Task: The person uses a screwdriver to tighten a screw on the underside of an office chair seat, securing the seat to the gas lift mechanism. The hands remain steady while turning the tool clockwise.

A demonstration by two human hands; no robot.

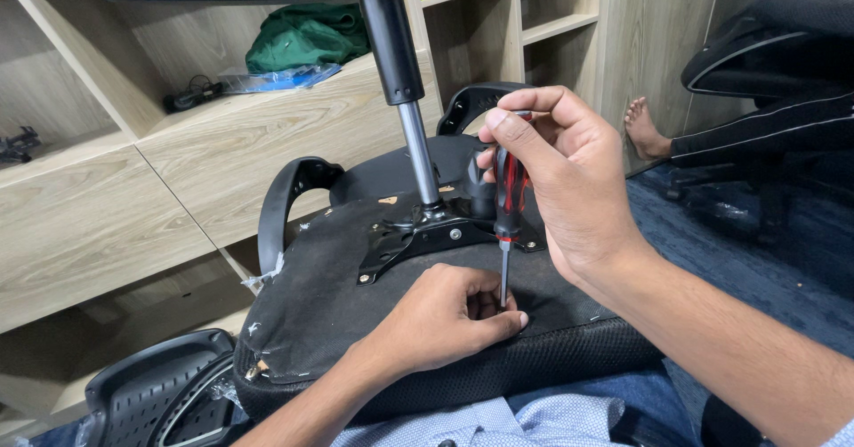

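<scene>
An upturned office chair seat (356,305), its black fabric underside facing up, lies across the person's lap above a blue carpeted floor (765,260). A black metal mounting plate (418,233) is fixed near the middle of the underside, and a gas-lift column (405,82), black above and chrome below, rises from it toward the top of the view. Two curved black armrests (289,202) stand at the far edge of the seat. The right hand (560,171) has its grip clenched around the red-and-black handle of a screwdriver (509,207), held upright with its thin shaft pointing down to the fabric just in front of the plate. The left hand (440,318) rests on the seat underside, its grip pinched lightly about the lower end of the shaft where the tip meets the fabric. Behind the seat runs a light wood shelving unit (222,144); on its wide ledge lie a crumpled green cloth (307,38), a flat clear plastic package with blue contents (280,78) just in front of it, and a small dark cable bundle (191,94) to the left. A perforated black plastic chair part (156,394) lies at lower left. At the right, another person's bare foot (645,131) rests beside a second black chair (783,47).
</scene>
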